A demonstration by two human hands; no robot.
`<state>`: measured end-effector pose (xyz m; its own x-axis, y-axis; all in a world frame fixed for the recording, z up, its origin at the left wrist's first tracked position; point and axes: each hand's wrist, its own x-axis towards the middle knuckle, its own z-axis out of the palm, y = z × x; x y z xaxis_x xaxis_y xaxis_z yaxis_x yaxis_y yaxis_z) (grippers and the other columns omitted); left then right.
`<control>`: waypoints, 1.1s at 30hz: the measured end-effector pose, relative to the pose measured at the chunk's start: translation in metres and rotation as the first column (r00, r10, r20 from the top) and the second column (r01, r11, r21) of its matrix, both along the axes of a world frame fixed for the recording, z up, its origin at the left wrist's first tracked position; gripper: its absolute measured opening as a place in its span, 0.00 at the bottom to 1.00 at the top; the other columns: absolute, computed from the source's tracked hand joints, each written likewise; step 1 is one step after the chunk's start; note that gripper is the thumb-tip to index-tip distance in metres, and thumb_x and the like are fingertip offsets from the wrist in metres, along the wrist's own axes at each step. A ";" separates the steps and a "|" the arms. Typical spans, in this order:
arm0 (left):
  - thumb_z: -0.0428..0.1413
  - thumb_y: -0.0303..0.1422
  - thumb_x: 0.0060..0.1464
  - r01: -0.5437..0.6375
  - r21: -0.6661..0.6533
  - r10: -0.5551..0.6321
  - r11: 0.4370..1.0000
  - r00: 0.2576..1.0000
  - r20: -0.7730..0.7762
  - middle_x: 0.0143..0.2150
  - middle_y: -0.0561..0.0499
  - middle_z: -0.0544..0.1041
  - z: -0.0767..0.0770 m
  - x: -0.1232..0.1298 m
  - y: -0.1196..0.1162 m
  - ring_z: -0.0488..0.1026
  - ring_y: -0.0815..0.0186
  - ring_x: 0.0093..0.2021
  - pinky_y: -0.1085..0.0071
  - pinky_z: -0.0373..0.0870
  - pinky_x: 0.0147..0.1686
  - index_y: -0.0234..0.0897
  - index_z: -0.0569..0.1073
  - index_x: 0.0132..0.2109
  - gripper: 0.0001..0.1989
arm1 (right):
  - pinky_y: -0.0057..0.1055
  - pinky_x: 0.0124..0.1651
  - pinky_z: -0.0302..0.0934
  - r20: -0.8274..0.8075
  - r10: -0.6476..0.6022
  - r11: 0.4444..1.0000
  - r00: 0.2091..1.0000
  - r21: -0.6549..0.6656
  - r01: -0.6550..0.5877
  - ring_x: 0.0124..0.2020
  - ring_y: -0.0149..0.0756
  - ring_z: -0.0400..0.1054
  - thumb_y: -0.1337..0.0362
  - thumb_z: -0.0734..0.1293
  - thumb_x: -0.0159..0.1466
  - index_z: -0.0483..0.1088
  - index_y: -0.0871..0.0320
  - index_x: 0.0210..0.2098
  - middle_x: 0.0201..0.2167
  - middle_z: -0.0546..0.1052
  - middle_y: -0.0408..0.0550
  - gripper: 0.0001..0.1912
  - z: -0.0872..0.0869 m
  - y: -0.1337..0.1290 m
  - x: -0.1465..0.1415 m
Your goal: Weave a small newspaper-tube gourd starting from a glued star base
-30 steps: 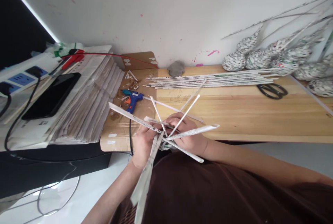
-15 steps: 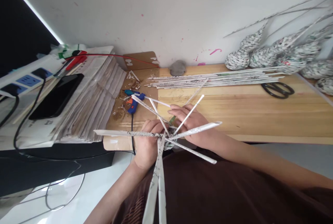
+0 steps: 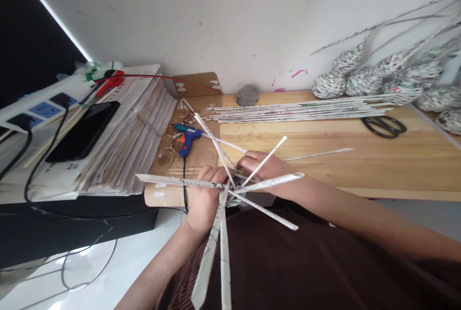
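A small woven paper piece (image 3: 236, 198) hangs at the table's front edge, with several rolled paper sticks spreading out from its top. My left hand (image 3: 208, 195) is wrapped round its left side, fingers bent. On its right, my right hand (image 3: 257, 166) has its fingers pressed together on a paper strip at the far side of the weave. One thin stick (image 3: 319, 154) reaches out to the right from beyond my right hand, over the tabletop. The sticks partly cover both hands, and the fingertips are partly hidden.
A blue glue gun (image 3: 189, 140) lies on cardboard (image 3: 163, 196). Behind are a bundle of paper sticks (image 3: 295, 111) and a grey lump (image 3: 247, 95). Black scissors (image 3: 384, 126) and woven gourd shapes (image 3: 327, 84) are at right. A phone (image 3: 84, 131) rests on stacked paper (image 3: 144, 132) beside a power strip (image 3: 45, 108).
The thin stick beyond my right hand has swung from pointing up and away to pointing right. My right hand's fingers have drawn down closer to the weave. My left hand keeps its hold.
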<state>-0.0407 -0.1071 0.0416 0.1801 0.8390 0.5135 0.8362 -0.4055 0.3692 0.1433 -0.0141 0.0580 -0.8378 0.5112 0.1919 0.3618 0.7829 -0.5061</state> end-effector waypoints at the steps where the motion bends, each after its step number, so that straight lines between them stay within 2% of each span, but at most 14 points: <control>1: 0.51 0.20 0.56 -0.001 0.002 0.001 1.000 1.000 -0.004 0.37 0.50 0.78 0.000 0.000 0.000 0.70 0.61 0.39 0.65 0.70 0.41 0.40 0.73 0.42 0.12 | 0.30 0.38 0.63 0.003 -0.030 0.999 1.000 -0.013 0.030 0.35 0.37 0.70 0.72 0.66 0.63 0.72 0.60 0.36 0.34 0.75 0.49 0.04 0.001 -0.001 0.000; 7: 0.51 0.23 0.58 0.005 -0.019 -0.006 1.000 0.999 -0.050 0.42 0.49 0.79 0.000 -0.001 -0.003 0.72 0.60 0.42 0.65 0.70 0.44 0.42 0.74 0.44 0.12 | 0.28 0.38 0.62 -0.026 -0.212 0.954 0.977 -0.224 0.201 0.34 0.34 0.71 0.70 0.64 0.65 0.74 0.58 0.35 0.33 0.78 0.47 0.07 0.006 -0.011 0.001; 12: 0.51 0.21 0.57 0.009 -0.023 -0.010 1.000 0.998 -0.057 0.44 0.49 0.80 -0.001 -0.001 -0.003 0.71 0.59 0.43 0.64 0.70 0.44 0.42 0.75 0.44 0.13 | 0.26 0.31 0.58 0.026 -0.260 0.915 0.965 -0.314 0.255 0.29 0.32 0.69 0.68 0.65 0.63 0.73 0.55 0.37 0.30 0.77 0.43 0.05 0.003 -0.019 0.007; 15: 0.52 0.21 0.56 0.020 -0.021 -0.021 1.000 0.998 -0.060 0.43 0.49 0.80 -0.001 -0.001 -0.002 0.71 0.59 0.43 0.63 0.70 0.43 0.41 0.75 0.43 0.13 | 0.25 0.31 0.57 0.022 -0.286 0.894 0.958 -0.355 0.275 0.28 0.30 0.68 0.66 0.64 0.64 0.73 0.55 0.37 0.29 0.77 0.41 0.05 -0.001 -0.017 0.007; 20: 0.52 0.23 0.57 -0.003 -0.039 0.000 0.999 0.998 -0.060 0.43 0.49 0.80 -0.001 -0.001 -0.002 0.71 0.59 0.43 0.63 0.71 0.44 0.42 0.75 0.43 0.12 | 0.26 0.26 0.53 0.131 -0.287 0.861 0.949 -0.399 0.315 0.24 0.30 0.66 0.59 0.64 0.66 0.74 0.57 0.30 0.23 0.75 0.43 0.12 0.006 -0.004 0.002; 22: 0.52 0.23 0.58 0.005 -0.053 -0.009 0.999 0.998 -0.063 0.43 0.49 0.80 -0.001 -0.001 -0.002 0.71 0.59 0.43 0.63 0.71 0.44 0.42 0.76 0.44 0.12 | 0.27 0.26 0.52 0.182 -0.274 0.857 0.944 -0.399 0.326 0.24 0.31 0.66 0.58 0.65 0.65 0.74 0.58 0.29 0.23 0.76 0.43 0.12 0.013 0.000 -0.001; 26: 0.52 0.22 0.58 0.030 -0.020 -0.032 0.999 0.997 -0.074 0.41 0.49 0.80 0.000 -0.002 -0.002 0.71 0.59 0.42 0.63 0.70 0.43 0.42 0.75 0.43 0.12 | 0.26 0.28 0.54 0.199 -0.261 0.865 0.945 -0.386 0.320 0.26 0.31 0.67 0.62 0.67 0.63 0.74 0.58 0.29 0.25 0.77 0.43 0.08 0.024 0.002 -0.006; 30: 0.51 0.22 0.58 0.055 0.023 -0.053 0.998 0.996 -0.078 0.35 0.49 0.78 0.002 0.000 0.001 0.70 0.60 0.40 0.63 0.70 0.42 0.40 0.74 0.38 0.09 | 0.26 0.31 0.55 0.100 -0.256 0.943 0.962 -0.195 0.271 0.28 0.30 0.66 0.68 0.68 0.59 0.74 0.57 0.29 0.28 0.74 0.43 0.03 0.018 -0.002 -0.007; 33: 0.51 0.24 0.59 0.050 0.001 -0.050 0.999 0.996 -0.074 0.31 0.48 0.76 0.006 0.001 0.003 0.71 0.60 0.39 0.64 0.70 0.41 0.38 0.73 0.32 0.09 | 0.26 0.31 0.54 0.030 -0.220 0.972 0.975 -0.074 0.222 0.27 0.29 0.64 0.70 0.67 0.60 0.71 0.57 0.27 0.28 0.71 0.43 0.05 0.012 -0.008 -0.004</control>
